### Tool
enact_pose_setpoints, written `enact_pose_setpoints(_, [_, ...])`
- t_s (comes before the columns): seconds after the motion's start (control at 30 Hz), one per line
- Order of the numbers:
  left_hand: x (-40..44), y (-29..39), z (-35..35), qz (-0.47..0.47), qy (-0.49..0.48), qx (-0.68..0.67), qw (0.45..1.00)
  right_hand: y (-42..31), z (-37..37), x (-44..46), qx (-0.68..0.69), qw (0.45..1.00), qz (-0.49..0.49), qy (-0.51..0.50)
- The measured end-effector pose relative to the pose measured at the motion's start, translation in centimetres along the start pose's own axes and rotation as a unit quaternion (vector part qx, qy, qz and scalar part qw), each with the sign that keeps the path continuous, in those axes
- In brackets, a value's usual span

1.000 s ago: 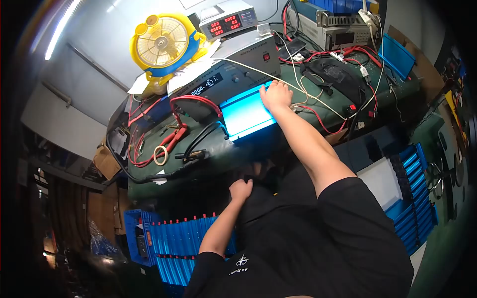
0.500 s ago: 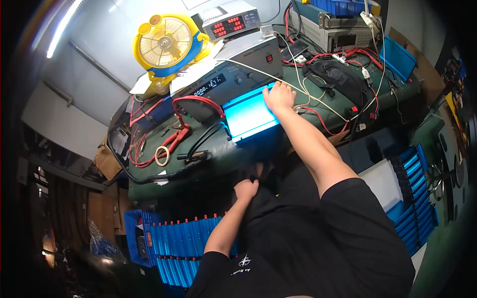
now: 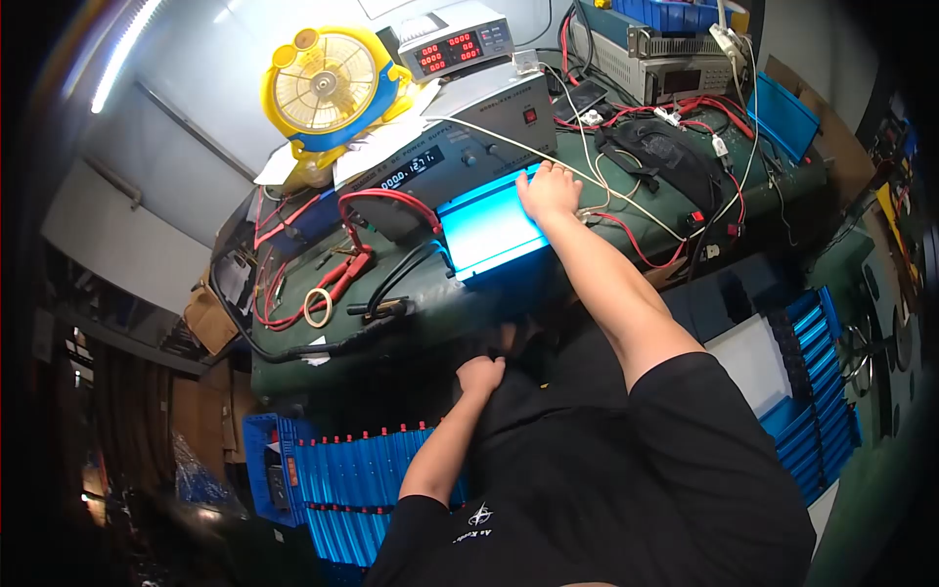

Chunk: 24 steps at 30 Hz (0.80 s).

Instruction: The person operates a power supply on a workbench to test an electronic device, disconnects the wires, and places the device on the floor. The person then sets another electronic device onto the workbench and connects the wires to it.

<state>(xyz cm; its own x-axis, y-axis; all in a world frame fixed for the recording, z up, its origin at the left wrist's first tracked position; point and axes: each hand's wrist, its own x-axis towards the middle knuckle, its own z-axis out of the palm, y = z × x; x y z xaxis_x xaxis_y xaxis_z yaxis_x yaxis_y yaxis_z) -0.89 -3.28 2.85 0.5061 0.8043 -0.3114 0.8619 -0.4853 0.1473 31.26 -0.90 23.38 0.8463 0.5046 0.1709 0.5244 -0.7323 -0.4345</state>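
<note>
A blue metal-cased power inverter (image 3: 494,227) lies on the green bench top, with red and black cables at its left end. My right hand (image 3: 550,191) grips its right end, fingers bent over the far edge. Behind it stands a grey DC power supply (image 3: 469,137) with a lit display. Low in front of the bench, my left hand (image 3: 479,375) rests by my lap in a loose fist, with nothing visible in it. Red clamps (image 3: 349,271) and a black clamp (image 3: 383,308) lie to the inverter's left, near a cream-coloured ring (image 3: 318,307).
A yellow fan (image 3: 328,83) and a meter with red digits (image 3: 456,49) sit atop the supply. To the right are tangled wires, a black strap (image 3: 665,157) and another blue case (image 3: 784,115). Rows of blue cases (image 3: 357,470) stand below, beside a blue crate (image 3: 269,470).
My left hand has shifted very slightly to the left. My right hand and the inverter stay where they were.
</note>
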Motion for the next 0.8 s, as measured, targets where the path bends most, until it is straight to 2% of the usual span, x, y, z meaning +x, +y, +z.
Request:
enact_pose_setpoints(0.17, [0.1,-2.3,0.6,-0.030,0.017,-0.036,0.999,0.0,0.0,-0.1,0.006,1.000,0.004,-0.025])
enact_pose_setpoints(0.23, [0.1,-1.2,0.8,-0.005,0.062,-0.036,0.997,-0.1,-0.1,-0.1,0.007,1.000,0.002,-0.010])
enact_pose_setpoints(0.3, [0.1,-0.3,0.5,-0.005,0.064,-0.028,0.998,-0.2,-0.1,-0.2,0.005,1.000,0.002,-0.007])
enact_pose_setpoints(0.37, [-0.3,0.5,-0.1,0.005,0.023,-0.004,1.000,0.0,-0.1,-0.1,0.001,1.000,0.003,-0.003])
enact_pose_setpoints(0.5, [0.1,-2.0,0.5,-0.009,0.012,-0.020,1.000,0.0,0.5,0.2,-0.001,1.000,0.000,0.015])
enact_pose_setpoints(0.63, [0.0,-1.7,0.3,-0.033,0.020,-0.025,0.999,0.1,0.8,0.1,0.000,1.000,-0.002,0.022])
enact_pose_setpoints(0.8, [0.2,-0.8,0.2,-0.005,0.023,-0.010,1.000,0.2,0.7,0.0,-0.004,0.999,-0.004,0.037])
